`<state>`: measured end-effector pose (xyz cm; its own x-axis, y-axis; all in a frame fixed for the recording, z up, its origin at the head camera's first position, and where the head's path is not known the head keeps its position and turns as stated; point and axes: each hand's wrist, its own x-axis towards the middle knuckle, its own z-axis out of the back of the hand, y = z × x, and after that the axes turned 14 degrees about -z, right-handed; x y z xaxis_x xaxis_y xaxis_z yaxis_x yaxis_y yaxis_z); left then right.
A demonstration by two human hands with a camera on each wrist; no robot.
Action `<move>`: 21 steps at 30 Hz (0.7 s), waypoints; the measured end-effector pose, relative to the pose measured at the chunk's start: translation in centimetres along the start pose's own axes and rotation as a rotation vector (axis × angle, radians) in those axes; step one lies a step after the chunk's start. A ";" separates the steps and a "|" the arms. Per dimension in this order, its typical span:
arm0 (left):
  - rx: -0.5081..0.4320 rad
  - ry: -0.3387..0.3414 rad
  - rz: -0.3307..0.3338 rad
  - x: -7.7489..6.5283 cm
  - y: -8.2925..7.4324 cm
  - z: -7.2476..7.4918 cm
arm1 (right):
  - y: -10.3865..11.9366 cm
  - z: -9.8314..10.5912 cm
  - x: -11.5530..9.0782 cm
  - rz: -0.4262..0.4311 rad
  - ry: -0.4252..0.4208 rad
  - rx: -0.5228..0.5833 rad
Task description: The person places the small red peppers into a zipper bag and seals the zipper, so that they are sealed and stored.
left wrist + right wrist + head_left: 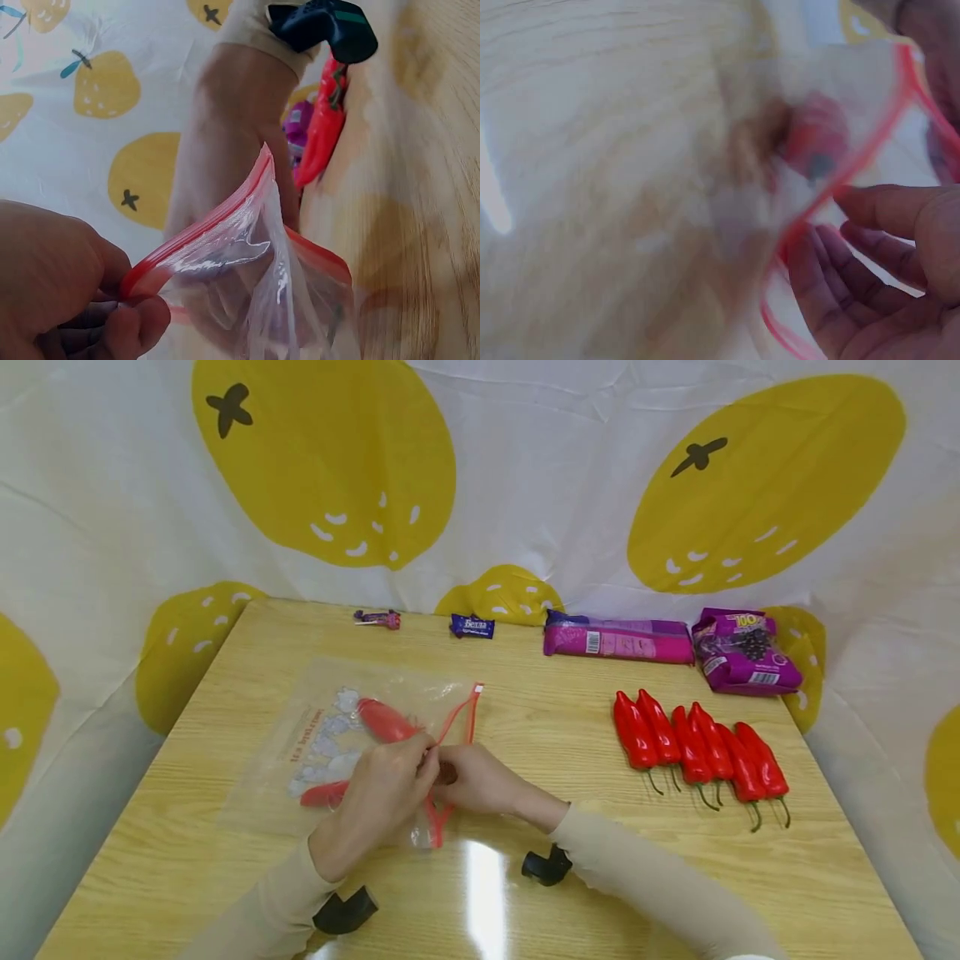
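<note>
A clear zip bag point(285, 752) with a red zip strip lies on the left half of the table, its mouth spread on the right side. Inside are elongated red peppers point(384, 720), blurred by the plastic, beside grey printed figures. My left hand point(393, 781) pinches the strip between thumb and fingers, plain in the left wrist view. Opposite it, my right hand point(480, 779) is at the mouth, thumb and curled fingertips on the strip in the right wrist view. Through the plastic, the left wrist view shows part of the right hand.
Several red peppers point(697, 747) with green stems lie in a row at right. Along the back are a wrapped candy point(378, 619), a blue candy point(472, 627), a long purple packet point(618, 639) and a purple bag point(746, 652). A patterned cloth point(540, 460) hangs behind.
</note>
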<state>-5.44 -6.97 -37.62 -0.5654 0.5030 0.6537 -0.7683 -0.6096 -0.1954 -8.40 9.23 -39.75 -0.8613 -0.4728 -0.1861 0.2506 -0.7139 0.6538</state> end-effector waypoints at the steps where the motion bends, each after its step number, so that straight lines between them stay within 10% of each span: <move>1: 0.013 -0.002 0.004 0.0 0.0 0.1 | -0.3 0.6 -0.5 0.003 -0.035 -0.029; 12: 0.000 -0.034 0.037 0.3 0.6 0.5 | -10.7 10.1 -7.9 -0.217 -0.674 -0.626; 21: -0.065 -0.063 0.079 0.4 0.6 0.4 | -14.7 10.3 -10.2 -0.476 -0.622 -0.792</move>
<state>-6.01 -7.40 -37.22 -0.6066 0.4145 0.6784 -0.7411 -0.6037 -0.2938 -7.90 29.91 -39.92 -0.9605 0.1200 0.2511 -0.1442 -0.9863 -0.0804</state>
